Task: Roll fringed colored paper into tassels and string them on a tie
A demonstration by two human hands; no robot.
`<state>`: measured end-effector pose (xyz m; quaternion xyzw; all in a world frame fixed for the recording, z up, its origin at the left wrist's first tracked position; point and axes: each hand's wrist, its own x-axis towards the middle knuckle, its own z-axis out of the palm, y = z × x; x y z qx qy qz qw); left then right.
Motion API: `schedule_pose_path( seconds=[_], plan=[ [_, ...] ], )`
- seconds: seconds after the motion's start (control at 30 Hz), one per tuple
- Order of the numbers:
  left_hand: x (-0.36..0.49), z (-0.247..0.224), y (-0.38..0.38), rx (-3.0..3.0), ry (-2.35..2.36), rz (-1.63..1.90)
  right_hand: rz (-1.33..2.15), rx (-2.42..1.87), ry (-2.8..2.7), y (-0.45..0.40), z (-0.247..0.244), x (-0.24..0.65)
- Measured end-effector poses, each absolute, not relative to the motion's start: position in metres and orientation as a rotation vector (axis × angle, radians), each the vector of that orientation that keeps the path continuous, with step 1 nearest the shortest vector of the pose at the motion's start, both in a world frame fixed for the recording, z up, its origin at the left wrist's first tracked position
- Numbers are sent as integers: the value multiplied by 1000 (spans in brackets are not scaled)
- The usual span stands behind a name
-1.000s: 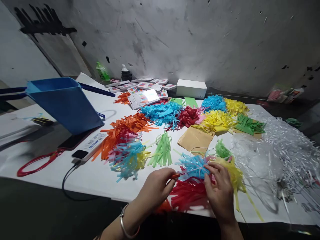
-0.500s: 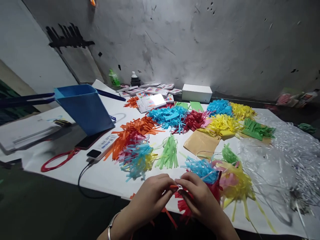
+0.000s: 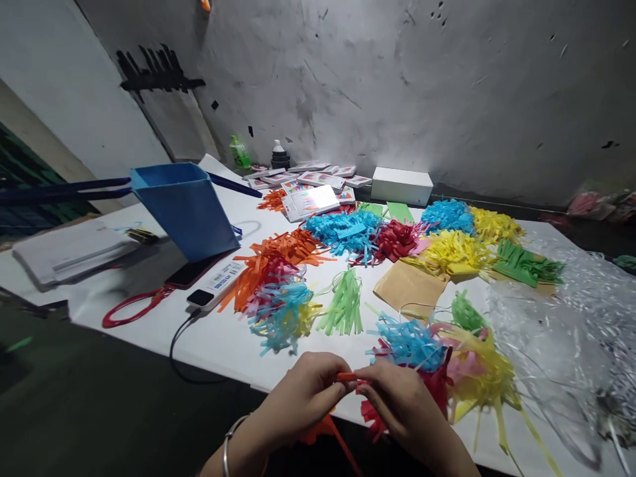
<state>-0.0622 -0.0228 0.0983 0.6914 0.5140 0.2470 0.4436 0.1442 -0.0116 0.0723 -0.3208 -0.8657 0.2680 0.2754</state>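
Note:
My left hand (image 3: 314, 383) is closed on an orange paper tassel (image 3: 346, 377); its rolled top shows between my fingertips and fringe strands hang below the hand. My right hand (image 3: 400, 401) pinches at the other end of that rolled top, fingers close against my left ones. Red fringe (image 3: 370, 414) lies under and beside my right hand. Just beyond it is a pile of blue strips (image 3: 410, 341), with yellow strips (image 3: 479, 374) to the right. A light green tassel (image 3: 344, 305) lies flat on the white table ahead of my hands.
A blue box-like holder (image 3: 186, 212) stands at left beside a phone (image 3: 191, 271) and a white device (image 3: 216, 288) with a black cable. Brown paper (image 3: 410, 288), flat packs (image 3: 311, 201) and a white box (image 3: 402, 185) lie farther back. Clear plastic (image 3: 546, 351) covers the right side.
The view has shifted slightly, so the table's things appear farther right. My hands stay together at the orange tassel, whose rolled top now shows more clearly between my fingertips.

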Motion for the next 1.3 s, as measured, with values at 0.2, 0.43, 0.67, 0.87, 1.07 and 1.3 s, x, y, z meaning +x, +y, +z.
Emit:
schedule_pose_path(
  seconds=[0.2, 0.43, 0.67, 0.87, 1.07, 1.3],
  plan=[
    [-58, 84, -24, 1125, 1007, 868, 517, -988, -2133, -13, 66, 152],
    [-39, 72, -33, 513, 749, 904, 553, -1076, -1837, -35, 70, 141],
    [-30, 67, -35, 374, 644, 953, 507, -1126, -1800, -42, 65, 136],
    [-30, 67, -32, 346, 676, 959, 511, -1122, -1800, -44, 64, 135],
    [-29, 64, -33, 384, 684, 1001, 437, -1109, -1817, -43, 61, 134],
    [-30, 58, -32, 606, 833, 1148, 425, -1136, -1759, -47, 60, 138]
  ],
)
